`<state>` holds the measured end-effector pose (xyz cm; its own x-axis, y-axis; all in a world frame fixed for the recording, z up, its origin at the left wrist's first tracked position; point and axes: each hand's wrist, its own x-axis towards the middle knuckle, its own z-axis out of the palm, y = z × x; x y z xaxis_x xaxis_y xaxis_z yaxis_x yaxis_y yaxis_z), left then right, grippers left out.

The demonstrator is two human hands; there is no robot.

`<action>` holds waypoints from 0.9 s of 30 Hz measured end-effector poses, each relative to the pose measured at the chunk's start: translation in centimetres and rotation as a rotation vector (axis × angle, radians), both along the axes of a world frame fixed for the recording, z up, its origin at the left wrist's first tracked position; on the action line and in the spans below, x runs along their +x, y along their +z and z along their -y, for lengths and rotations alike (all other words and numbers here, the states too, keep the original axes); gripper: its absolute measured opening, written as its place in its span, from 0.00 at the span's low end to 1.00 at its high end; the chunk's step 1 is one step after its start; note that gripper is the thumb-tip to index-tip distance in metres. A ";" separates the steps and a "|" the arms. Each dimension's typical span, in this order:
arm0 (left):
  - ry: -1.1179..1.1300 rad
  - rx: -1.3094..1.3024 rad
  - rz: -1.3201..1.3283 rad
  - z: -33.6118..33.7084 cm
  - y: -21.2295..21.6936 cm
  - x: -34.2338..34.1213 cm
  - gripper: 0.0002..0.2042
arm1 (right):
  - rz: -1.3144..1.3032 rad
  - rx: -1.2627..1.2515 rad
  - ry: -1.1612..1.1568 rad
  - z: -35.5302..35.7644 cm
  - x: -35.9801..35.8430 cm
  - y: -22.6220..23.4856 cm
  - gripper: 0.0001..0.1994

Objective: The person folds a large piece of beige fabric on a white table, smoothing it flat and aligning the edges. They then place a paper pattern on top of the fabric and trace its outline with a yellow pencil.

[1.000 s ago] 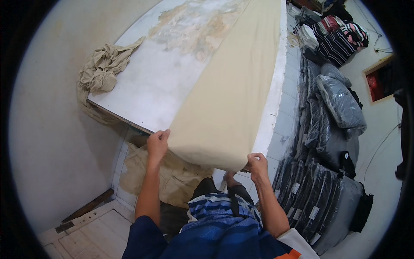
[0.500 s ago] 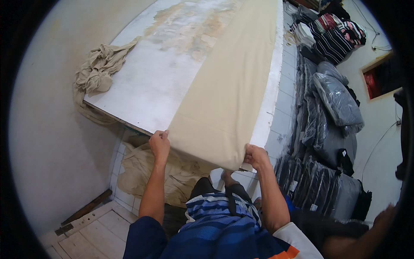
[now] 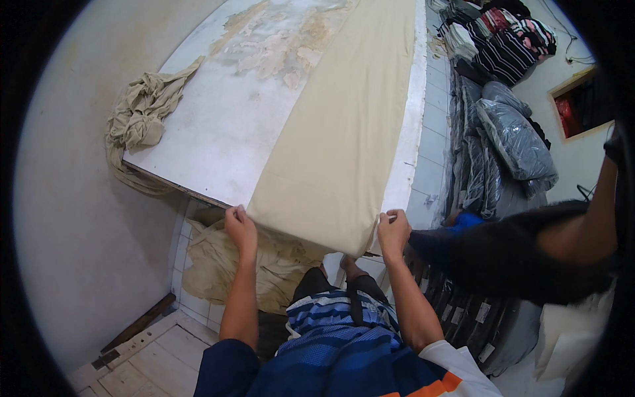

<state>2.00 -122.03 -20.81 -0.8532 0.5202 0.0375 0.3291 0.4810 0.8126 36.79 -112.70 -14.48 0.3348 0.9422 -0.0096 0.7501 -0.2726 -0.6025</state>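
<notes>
A long beige fabric strip (image 3: 331, 139) runs up the white table (image 3: 218, 132), its near end hanging over the front edge. My left hand (image 3: 240, 228) pinches the fabric's near left corner, fingers closed. At the near right side, my right hand (image 3: 394, 230) grips the other edge between thumb and fingers. Between my hands the cloth is drawn fairly flat, with soft creases along its right side.
Crumpled beige cloth (image 3: 142, 116) lies on the table's left corner; more beige cloth (image 3: 258, 264) is heaped below. Plastic-wrapped dark bundles (image 3: 516, 142) and folded striped garments (image 3: 506, 56) line the right. Another person in dark clothes (image 3: 516, 248) is close on my right.
The other person has moved in from the lower right, now covering part of the wrapped bundles. My hands keep hold of the fabric's edges, the right one slightly higher and turned.
</notes>
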 end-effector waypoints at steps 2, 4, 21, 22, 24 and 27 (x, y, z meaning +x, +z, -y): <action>0.050 0.096 0.146 1.3 -1.8 0.1 0.12 | -0.048 -0.215 0.047 1.8 -0.3 0.2 0.14; 0.075 0.174 0.409 2.8 -3.8 0.2 0.11 | -0.063 -0.343 0.055 3.7 -0.8 0.0 0.15; -0.275 0.284 1.175 4.7 -3.6 -4.7 0.25 | -1.218 -0.493 -0.108 6.9 -0.8 0.3 0.14; -0.278 0.283 1.209 4.5 -3.3 -4.8 0.25 | -1.157 -0.504 -0.043 6.8 -0.9 0.8 0.15; -0.243 0.257 1.213 4.1 -2.7 -4.9 0.26 | -1.095 -0.477 0.145 6.7 -0.6 1.6 0.16; -0.255 0.224 1.171 3.8 -1.9 -4.5 0.24 | -1.023 -0.368 0.288 7.3 0.2 1.4 0.18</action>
